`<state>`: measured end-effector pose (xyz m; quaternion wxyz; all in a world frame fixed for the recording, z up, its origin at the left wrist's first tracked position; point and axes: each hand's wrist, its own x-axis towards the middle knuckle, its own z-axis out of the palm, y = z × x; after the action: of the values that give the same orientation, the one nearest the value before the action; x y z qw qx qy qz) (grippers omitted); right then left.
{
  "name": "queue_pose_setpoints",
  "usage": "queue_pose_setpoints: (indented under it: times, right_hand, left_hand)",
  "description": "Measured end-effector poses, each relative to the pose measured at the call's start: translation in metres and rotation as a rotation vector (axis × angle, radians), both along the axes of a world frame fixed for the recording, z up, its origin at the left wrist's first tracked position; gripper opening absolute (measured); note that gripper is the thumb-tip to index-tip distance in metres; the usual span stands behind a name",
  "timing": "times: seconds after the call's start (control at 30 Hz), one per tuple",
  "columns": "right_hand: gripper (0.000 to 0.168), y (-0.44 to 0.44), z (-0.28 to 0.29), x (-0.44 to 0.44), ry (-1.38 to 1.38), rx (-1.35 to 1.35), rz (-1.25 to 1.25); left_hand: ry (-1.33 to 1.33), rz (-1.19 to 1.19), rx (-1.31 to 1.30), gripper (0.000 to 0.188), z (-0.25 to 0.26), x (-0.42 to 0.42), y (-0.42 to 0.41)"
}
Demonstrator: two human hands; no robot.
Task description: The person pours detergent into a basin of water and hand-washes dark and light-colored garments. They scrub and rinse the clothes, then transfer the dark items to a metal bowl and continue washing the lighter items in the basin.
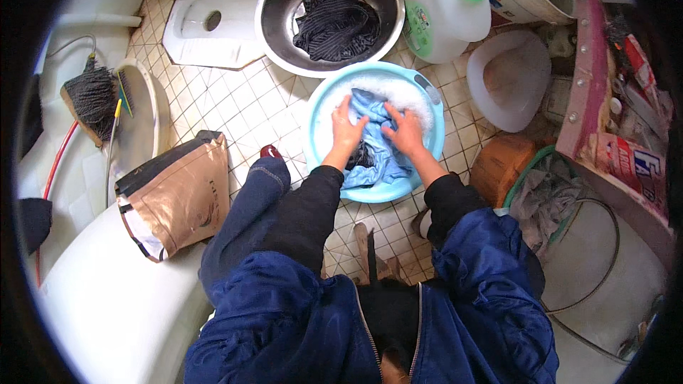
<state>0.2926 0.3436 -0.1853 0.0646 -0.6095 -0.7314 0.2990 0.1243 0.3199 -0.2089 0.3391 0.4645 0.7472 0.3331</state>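
Observation:
A light-blue plastic basin with suds along its far side stands on the floor before me. Wet light-blue cloth lies bunched down its middle, with a dark piece of fabric beside it near the left wrist. My left hand is over the left part of the basin, thumb and fingers apart at the cloth's edge. Fingers spread, my right hand touches the cloth from the right. Neither hand shows a closed grip. Some fingertips are hard to make out against cloth and foam.
Behind the basin stands a steel bowl holding dark striped cloth. A green-capped plastic jug is right of it, a squat toilet left. A paper bag sits at left, a brown bucket at right.

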Motion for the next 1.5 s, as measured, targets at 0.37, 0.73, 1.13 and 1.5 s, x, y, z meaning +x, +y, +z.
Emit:
queue_pose_setpoints:
  times: [0.37, 0.73, 1.13, 1.5]
  right_hand:
    - [0.034, -0.004, -0.002, -0.046, 0.485, -0.227, -0.503]
    - [0.037, 0.031, -0.003, -0.071, -0.003, 0.094, -0.384]
    - [0.02, -0.02, 0.052, -0.09, 0.545, -0.113, -0.204]
    - [0.026, 0.048, -0.021, -0.059, 0.158, 0.066, -0.202]
  left_hand:
    - [-1.165, 0.6, -0.487, 0.037, 0.004, 0.002, 0.031]
    - [-1.183, 0.646, -0.581, 0.031, -0.015, 0.011, 0.0]
    - [-1.516, 0.561, -0.512, 0.045, 0.005, -0.03, 0.014]
    - [-0.988, 0.556, -0.512, 0.031, 0.003, -0.009, 0.002]
